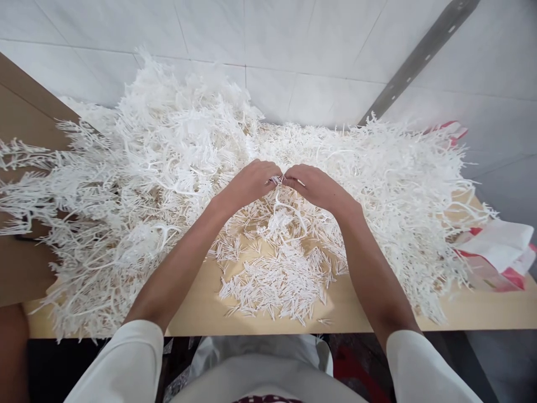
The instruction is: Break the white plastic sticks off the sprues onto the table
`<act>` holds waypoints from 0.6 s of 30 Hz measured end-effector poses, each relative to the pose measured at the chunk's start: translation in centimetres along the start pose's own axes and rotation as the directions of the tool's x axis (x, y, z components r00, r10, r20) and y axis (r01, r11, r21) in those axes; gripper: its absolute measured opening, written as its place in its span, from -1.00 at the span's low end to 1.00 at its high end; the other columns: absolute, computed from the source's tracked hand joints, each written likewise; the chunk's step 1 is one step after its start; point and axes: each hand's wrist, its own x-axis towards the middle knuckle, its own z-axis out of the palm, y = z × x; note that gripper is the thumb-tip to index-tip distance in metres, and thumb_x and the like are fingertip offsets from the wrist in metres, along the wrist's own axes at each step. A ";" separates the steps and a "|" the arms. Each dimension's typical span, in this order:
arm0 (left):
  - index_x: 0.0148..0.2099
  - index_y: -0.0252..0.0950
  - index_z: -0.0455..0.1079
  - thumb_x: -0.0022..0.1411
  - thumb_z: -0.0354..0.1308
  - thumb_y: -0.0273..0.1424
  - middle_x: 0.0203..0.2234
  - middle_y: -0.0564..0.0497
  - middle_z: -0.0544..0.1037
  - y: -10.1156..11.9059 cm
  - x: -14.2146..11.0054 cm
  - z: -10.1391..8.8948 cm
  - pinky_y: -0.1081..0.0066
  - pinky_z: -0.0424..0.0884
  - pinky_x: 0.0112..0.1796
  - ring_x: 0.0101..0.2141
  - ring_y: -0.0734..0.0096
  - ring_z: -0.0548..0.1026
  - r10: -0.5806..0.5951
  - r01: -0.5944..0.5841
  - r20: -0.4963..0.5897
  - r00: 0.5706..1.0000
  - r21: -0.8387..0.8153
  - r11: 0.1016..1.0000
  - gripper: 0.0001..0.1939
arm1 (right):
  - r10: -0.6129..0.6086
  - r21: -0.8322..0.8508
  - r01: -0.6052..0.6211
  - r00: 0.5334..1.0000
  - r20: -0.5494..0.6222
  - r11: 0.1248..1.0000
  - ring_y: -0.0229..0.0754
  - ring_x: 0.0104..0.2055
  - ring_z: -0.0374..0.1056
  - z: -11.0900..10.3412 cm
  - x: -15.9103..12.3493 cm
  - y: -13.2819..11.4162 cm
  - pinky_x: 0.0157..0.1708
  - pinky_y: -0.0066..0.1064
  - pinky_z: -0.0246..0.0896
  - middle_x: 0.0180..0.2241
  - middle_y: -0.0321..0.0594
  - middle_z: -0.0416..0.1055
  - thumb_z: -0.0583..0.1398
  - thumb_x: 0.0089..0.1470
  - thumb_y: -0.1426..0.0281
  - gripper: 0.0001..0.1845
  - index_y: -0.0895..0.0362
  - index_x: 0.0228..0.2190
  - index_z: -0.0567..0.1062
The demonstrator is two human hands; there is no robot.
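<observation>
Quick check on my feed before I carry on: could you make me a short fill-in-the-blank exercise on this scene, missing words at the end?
1. The left hand and the right hand are held close together, wearing ____ gloves.
2. The heaped branches and the short loose bits are both ____ in colour.
3. A red-and-white bag lies toward the ____ end of the table.
4. The wall behind the table is covered with ____.

Missing words: no; white; right; tiles.

White branched sprig [280, 219] pinched; short snippets [281, 284] heaped nearby.
</observation>
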 end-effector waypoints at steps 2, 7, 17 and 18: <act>-0.24 -0.26 0.38 0.24 0.03 -0.52 -0.30 0.01 0.55 -0.1 0.0 0.2 0.32 0.29 -0.12 -0.23 0.38 0.46 -0.010 0.010 0.000 1.000 0.010 1.000 -0.88 | -0.007 -0.026 0.008 1.000 0.014 1.000 -0.18 -0.30 0.24 0.0 0.1 -0.1 -0.28 -0.31 0.06 -0.39 -0.21 0.39 -0.04 0.30 0.24 -0.67 0.09 -0.43 0.36; -0.25 -0.27 0.36 0.27 0.05 -0.46 -0.32 0.00 0.54 0.0 0.0 0.6 0.32 0.30 -0.14 -0.26 0.37 0.45 -0.010 0.010 0.014 1.000 0.013 1.000 -0.92 | 0.132 0.004 -0.132 0.989 -0.064 0.991 -0.22 -0.37 0.23 -0.2 0.0 -0.3 -0.38 -0.36 -0.01 -0.41 -0.26 0.40 0.06 0.24 0.15 -0.73 0.07 -0.37 0.35; -0.33 -0.26 0.36 0.19 0.05 -0.42 -0.39 0.04 0.53 0.5 0.2 1.2 0.34 0.26 -0.23 -0.36 0.39 0.40 -0.155 0.150 -0.051 0.987 -0.081 0.985 -0.92 | 0.080 -0.092 -0.082 0.996 -0.029 0.992 -0.29 -0.51 0.05 0.4 0.2 -0.3 -0.43 -0.37 -0.14 -0.53 -0.31 0.28 -0.02 0.25 0.29 -0.72 0.08 -0.48 0.29; -0.34 -0.26 0.35 0.18 0.05 -0.40 -0.43 0.05 0.52 0.7 0.2 1.2 0.36 0.24 -0.29 -0.41 0.41 0.38 -0.188 0.180 -0.053 0.981 -0.126 0.976 -0.91 | 0.089 -0.145 -0.095 0.995 -0.053 0.985 -0.30 -0.53 -0.01 0.5 0.2 -0.4 -0.44 -0.36 -0.18 -0.57 -0.32 0.23 -0.01 0.22 0.32 -0.72 0.09 -0.52 0.27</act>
